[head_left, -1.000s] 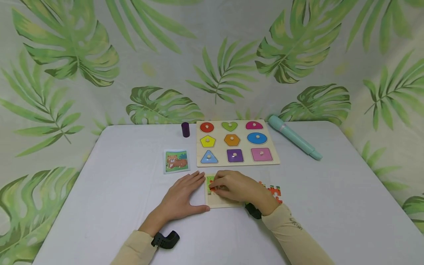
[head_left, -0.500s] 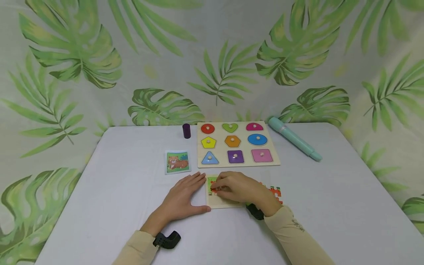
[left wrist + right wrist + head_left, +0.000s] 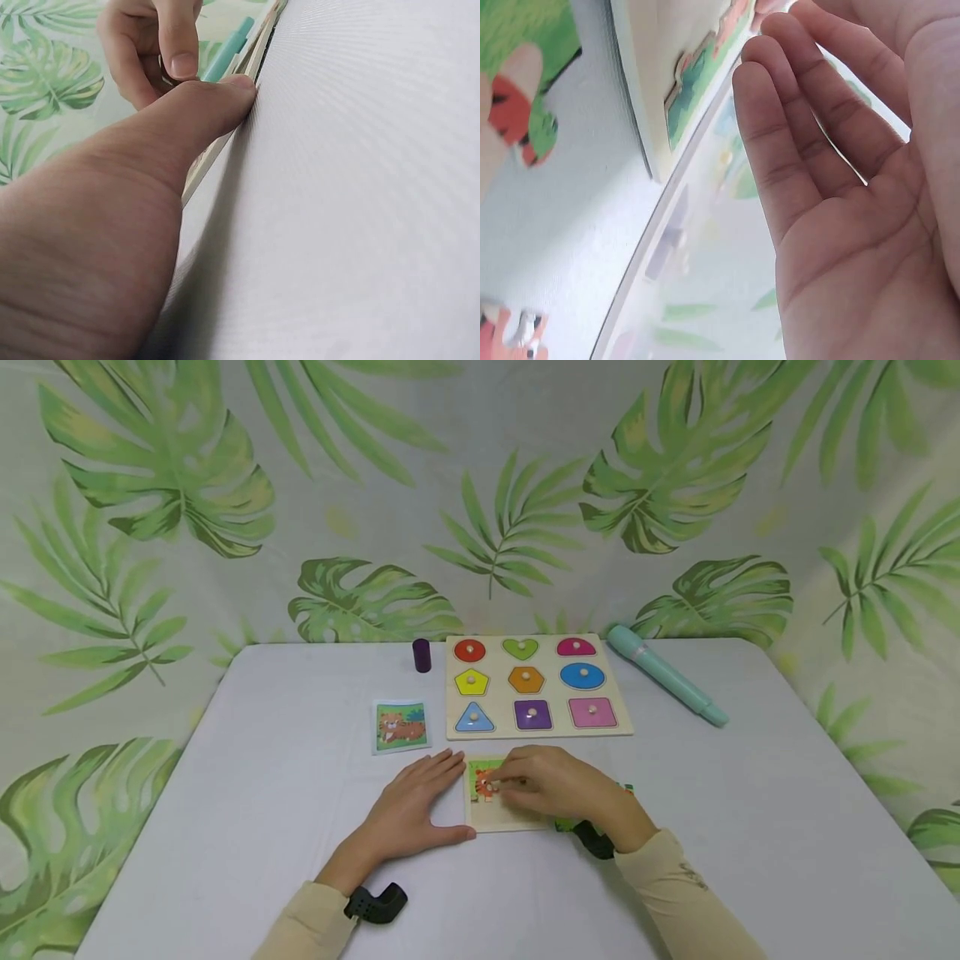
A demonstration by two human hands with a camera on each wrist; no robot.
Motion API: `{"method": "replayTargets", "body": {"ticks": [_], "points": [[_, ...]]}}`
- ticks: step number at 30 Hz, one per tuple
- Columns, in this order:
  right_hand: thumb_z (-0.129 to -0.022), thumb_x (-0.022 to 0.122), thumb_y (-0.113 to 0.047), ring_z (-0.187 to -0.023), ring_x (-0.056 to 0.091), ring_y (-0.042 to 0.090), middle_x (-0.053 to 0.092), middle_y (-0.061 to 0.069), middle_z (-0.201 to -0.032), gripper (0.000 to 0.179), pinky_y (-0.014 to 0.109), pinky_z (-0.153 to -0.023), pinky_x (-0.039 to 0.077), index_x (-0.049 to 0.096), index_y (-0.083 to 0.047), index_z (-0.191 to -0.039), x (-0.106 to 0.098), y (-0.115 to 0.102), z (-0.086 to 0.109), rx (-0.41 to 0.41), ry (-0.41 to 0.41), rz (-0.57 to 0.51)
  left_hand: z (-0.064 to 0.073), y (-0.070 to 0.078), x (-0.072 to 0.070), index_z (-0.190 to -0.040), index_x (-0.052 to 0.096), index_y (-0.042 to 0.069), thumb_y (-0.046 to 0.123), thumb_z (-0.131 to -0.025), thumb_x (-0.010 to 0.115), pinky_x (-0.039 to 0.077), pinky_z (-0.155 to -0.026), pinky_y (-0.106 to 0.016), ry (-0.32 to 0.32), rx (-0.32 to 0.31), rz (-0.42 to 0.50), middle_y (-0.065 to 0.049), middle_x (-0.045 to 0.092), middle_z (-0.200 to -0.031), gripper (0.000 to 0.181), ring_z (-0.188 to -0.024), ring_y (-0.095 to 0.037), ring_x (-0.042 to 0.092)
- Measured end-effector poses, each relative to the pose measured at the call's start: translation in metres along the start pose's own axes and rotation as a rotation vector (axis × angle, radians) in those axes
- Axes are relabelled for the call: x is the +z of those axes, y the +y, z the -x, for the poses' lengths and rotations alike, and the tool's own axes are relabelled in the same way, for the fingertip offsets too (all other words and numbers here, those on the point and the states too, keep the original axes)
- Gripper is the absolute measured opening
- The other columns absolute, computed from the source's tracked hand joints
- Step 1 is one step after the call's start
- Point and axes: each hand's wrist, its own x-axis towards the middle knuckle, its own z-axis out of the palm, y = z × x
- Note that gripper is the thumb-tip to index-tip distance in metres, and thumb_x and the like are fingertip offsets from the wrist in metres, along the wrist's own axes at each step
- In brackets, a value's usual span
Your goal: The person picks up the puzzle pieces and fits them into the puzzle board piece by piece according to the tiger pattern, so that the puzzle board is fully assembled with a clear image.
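My left hand [image 3: 412, 806] lies on the white tabletop with its fingers spread. Its fingertips and thumb touch the left edge of a small wooden jigsaw board [image 3: 491, 820]. Jigsaw pieces [image 3: 484, 787] showing a tiger's face on green sit in the board's upper left. Over the board, my right hand [image 3: 558, 787] has its index finger reaching onto these pieces. In the right wrist view its palm and long fingers [image 3: 757, 105] are loosely bent with nothing in them, close to the fitted pieces [image 3: 694, 86]. The right hand hides much of the board's right side.
Loose jigsaw pieces [image 3: 564, 825] lie right of the board, partly under my right forearm. Behind stand a shape-knob puzzle [image 3: 498, 727], a dark purple cylinder [image 3: 422, 656] and a teal pen-shaped object [image 3: 667, 677]. A tiger picture card [image 3: 401, 727] lies at the back left.
My right hand has drawn back slightly to the right, its fingers loosened from the piece they pinched, and more of the tiger's face shows. The left hand stays put.
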Motion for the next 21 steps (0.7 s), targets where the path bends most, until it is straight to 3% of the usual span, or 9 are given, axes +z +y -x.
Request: {"method": "replayTargets", "body": {"ticks": [12,21], "points": [[-0.094,0.077,-0.021,-0.102,0.069,0.012,0.075,-0.002,-0.113,0.03,0.033,-0.093,0.06,0.077,-0.012,-0.123,-0.014,0.004,0.016,-0.001,0.043,-0.001,-0.001,0.001,-0.001,-0.158,0.043,0.011,0.068,-0.083,0.073,0.023,-0.128,-0.047,-0.008,-0.006,0.013,0.0,0.036,-0.167,0.098,-0.157,-0.021,0.027],[-0.094,0.077,-0.024,-0.106,0.068,0.011,0.075,-0.005,-0.116,0.032,0.037,-0.095,0.06,0.075,-0.014,-0.125,-0.023,0.011,0.03,0.076,0.071,-0.039,0.0,0.0,0.0,-0.157,0.044,0.01,0.067,-0.083,0.073,0.024,-0.128,-0.048,0.0,0.004,0.01,-0.001,0.037,-0.166,0.098,-0.156,-0.022,0.028]]}}
